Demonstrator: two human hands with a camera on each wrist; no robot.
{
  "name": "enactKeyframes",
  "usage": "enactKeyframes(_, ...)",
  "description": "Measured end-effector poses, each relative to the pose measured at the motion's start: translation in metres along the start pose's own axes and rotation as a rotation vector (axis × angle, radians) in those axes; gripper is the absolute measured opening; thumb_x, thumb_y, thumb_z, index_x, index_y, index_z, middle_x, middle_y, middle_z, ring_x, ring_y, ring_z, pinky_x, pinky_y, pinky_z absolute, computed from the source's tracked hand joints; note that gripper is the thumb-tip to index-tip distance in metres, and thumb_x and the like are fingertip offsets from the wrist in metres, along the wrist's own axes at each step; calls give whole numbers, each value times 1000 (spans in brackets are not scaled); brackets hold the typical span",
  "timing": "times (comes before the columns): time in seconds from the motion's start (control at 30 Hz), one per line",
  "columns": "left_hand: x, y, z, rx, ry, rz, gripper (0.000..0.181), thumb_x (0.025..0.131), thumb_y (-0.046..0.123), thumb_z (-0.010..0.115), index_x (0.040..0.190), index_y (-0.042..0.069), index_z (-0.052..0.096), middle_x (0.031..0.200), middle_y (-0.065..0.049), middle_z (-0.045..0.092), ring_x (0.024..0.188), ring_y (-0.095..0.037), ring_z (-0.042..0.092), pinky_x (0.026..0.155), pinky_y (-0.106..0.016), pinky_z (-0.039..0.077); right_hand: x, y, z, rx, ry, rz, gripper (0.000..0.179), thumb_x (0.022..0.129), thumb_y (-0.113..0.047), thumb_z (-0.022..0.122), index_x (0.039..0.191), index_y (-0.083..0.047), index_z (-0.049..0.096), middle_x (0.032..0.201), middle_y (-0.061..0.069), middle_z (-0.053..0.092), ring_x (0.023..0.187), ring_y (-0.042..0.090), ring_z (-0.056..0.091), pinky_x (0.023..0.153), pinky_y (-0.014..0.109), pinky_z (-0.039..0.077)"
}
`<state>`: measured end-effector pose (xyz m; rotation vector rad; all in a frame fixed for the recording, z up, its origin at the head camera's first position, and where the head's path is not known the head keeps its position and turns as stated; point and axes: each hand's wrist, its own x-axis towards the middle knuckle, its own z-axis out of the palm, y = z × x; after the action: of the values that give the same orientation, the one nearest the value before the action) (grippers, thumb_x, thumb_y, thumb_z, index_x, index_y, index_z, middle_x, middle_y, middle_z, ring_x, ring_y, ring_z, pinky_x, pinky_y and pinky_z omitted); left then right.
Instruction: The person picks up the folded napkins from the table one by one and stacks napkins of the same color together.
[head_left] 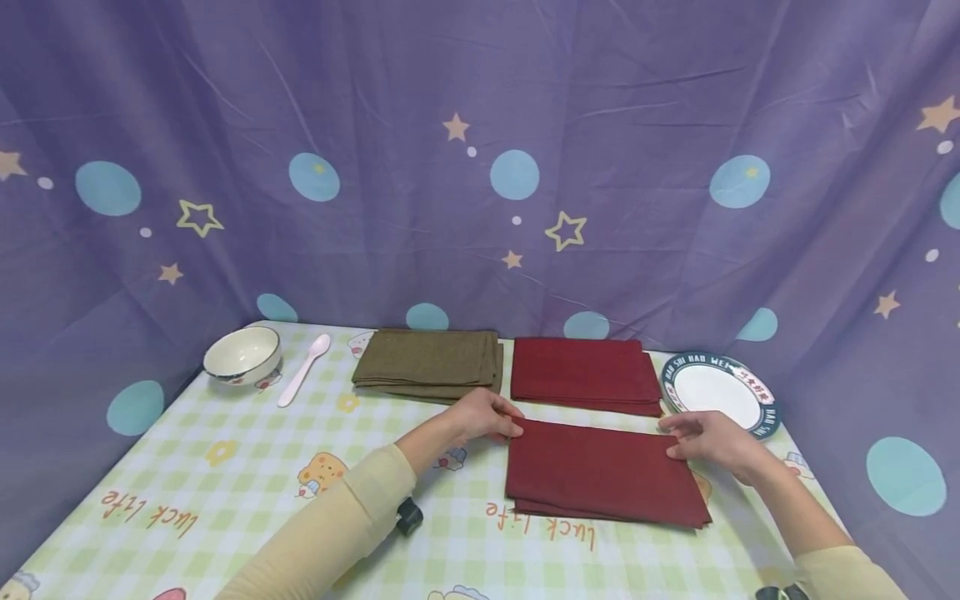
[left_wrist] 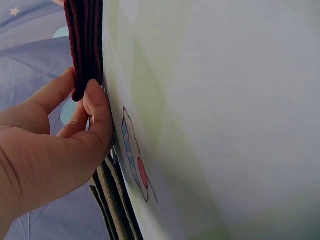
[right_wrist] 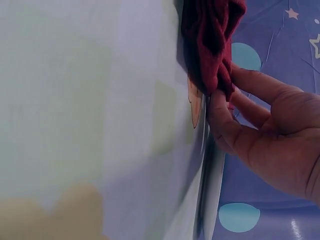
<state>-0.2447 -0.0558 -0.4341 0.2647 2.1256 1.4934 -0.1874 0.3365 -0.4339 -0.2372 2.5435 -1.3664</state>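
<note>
A folded dark red cloth [head_left: 600, 471] lies on the near right part of the table, its layers stepped along the near edge. My left hand [head_left: 483, 417] pinches its far left corner. In the left wrist view, the stacked layers [left_wrist: 86, 45] sit between thumb and fingers. My right hand [head_left: 708, 442] holds the far right corner; the right wrist view has thumb and fingers around the bunched cloth edge [right_wrist: 212, 50]. Just behind lies a second folded red cloth [head_left: 581, 371]. Left of that is a folded olive-brown cloth [head_left: 427, 358], close beyond my left hand.
A white plate [head_left: 716, 396] with a dark green lettered rim stands at the back right, behind my right hand. At the back left are a white bowl [head_left: 243, 354] and a pink spoon [head_left: 303, 371]. A checked tablecloth [head_left: 262, 492] covers the table; a purple curtain [head_left: 420, 108] hangs behind.
</note>
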Motion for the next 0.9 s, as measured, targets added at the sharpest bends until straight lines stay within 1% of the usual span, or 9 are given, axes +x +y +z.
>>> enactKeyframes(0.07, 0, -1, 0, 7, 2, -1, 25, 85, 1, 80, 110, -2, 74, 98, -9, 71, 82, -19, 70, 77, -35, 60, 0, 1, 0, -21, -14, -8, 44, 80, -4, 81, 118, 12, 67, 106, 13, 69, 97, 22, 60, 76, 23, 55)
enactKeyframes(0.2, -1, -1, 1, 14, 11, -12, 23, 85, 1, 80, 108, -2, 75, 94, -9, 71, 81, -20, 70, 77, -34, 60, -2, -2, 1, -46, -36, 25, 37, 80, -5, 82, 113, 7, 72, 102, 11, 69, 96, 23, 60, 76, 25, 54)
enactKeyframes(0.3, -1, 0, 0, 27, 18, -11, 23, 85, 1, 80, 107, -1, 75, 94, -8, 72, 81, -19, 70, 76, -34, 59, -2, -4, 2, -53, -49, 42, 29, 80, -4, 81, 107, 5, 73, 97, 9, 70, 91, 22, 61, 75, 26, 54)
enactKeyframes(0.43, -2, 1, 0, 39, 21, 0, 22, 86, 2, 79, 107, 0, 75, 96, -8, 71, 82, -19, 68, 75, -36, 60, -2, -5, 2, -57, -67, 1, 20, 82, -1, 78, 100, 6, 73, 91, 9, 71, 84, 21, 63, 72, 26, 55)
enactKeyframes(0.57, -4, 2, 0, 23, 25, 9, 21, 87, 1, 78, 107, -1, 74, 94, -7, 71, 82, -18, 67, 73, -37, 59, 0, -4, 1, -14, -92, -23, 16, 86, -1, 75, 100, 6, 70, 92, 10, 71, 84, 19, 64, 73, 26, 56)
enactKeyframes(0.73, -4, 3, 0, -32, 33, 6, 19, 88, -1, 75, 107, -1, 73, 87, -5, 72, 78, -15, 67, 72, -36, 59, 1, -2, 0, 57, -125, -29, 18, 90, -2, 72, 104, 8, 67, 95, 13, 71, 86, 18, 66, 75, 28, 57)
enactKeyframes(0.8, -4, 3, 0, -49, 36, 7, 19, 88, -1, 75, 107, -1, 72, 84, -4, 71, 75, -14, 67, 73, -36, 60, 0, -1, -1, 90, -118, -15, 21, 91, -4, 73, 107, 8, 66, 97, 13, 71, 87, 18, 67, 75, 29, 58)
enactKeyframes(0.9, -3, 1, -1, -74, 43, 10, 18, 88, -2, 74, 106, -2, 71, 82, -5, 70, 71, -15, 66, 73, -35, 60, 1, 1, -1, 178, -113, 15, 29, 93, -6, 72, 115, 11, 62, 101, 14, 70, 89, 19, 68, 77, 34, 59)
